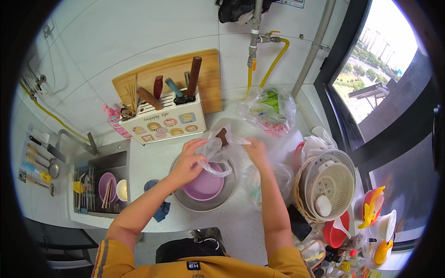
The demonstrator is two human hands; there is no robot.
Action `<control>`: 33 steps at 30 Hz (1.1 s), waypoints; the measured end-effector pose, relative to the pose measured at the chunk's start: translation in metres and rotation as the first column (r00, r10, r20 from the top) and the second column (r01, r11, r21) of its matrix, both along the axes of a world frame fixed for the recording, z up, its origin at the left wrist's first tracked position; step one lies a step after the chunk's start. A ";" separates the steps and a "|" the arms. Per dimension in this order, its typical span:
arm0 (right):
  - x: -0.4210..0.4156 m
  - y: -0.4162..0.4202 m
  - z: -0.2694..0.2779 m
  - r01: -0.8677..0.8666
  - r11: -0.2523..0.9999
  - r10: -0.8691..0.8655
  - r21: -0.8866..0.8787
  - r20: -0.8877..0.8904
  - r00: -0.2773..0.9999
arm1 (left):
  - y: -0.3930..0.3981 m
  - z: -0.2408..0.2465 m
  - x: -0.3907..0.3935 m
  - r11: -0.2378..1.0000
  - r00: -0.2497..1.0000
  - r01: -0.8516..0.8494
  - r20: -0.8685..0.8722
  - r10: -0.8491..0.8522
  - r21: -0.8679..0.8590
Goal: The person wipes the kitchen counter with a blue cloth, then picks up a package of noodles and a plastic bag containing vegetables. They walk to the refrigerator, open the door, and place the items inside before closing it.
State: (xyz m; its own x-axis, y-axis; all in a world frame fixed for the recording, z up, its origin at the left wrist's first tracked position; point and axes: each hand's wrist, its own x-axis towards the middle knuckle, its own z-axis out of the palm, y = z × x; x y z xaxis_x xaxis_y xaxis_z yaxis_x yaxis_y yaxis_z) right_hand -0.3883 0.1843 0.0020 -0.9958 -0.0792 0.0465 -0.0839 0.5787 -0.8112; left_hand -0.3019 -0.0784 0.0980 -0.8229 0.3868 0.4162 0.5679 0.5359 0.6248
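A clear plastic bag (217, 168) hangs between my two hands with its mouth spread. My left hand (189, 163) grips its near left edge with thumb and fingers. With my right hand (255, 153) I pinch the other side of the bag and pull it to the right. Something dark brown (222, 136) shows at the bag's far part; I cannot tell what it is. Under the bag, a purple plastic bowl (203, 189) sits inside a wide stainless steel basin (227, 196) on the white countertop (149, 153). The bag partly covers the bowl's far side.
A knife and utensil holder (167, 127) stands before a wooden cutting board (208, 76). Leafy greens lie in a plastic bag (269, 111). At left is a sink (120, 149) beside a blue cloth (161, 210). Stacked colanders (330, 187), a black phone-like slab (299, 222) and several bottles crowd the right.
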 end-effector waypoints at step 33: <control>0.006 0.055 0.074 0.229 0.164 -0.171 -0.960 0.201 0.965 | 0.038 0.005 -0.042 0.859 0.768 -0.235 0.629 -0.122 0.454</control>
State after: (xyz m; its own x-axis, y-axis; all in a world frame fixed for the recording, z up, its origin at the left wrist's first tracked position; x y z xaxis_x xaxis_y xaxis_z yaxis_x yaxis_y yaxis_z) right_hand -0.3826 0.2395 0.0762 -0.9725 0.2024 -0.1150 -0.0548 -0.6789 -0.7322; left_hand -0.3434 -0.0405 0.1025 -0.9708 0.2265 -0.0791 -0.0621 0.0810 0.9948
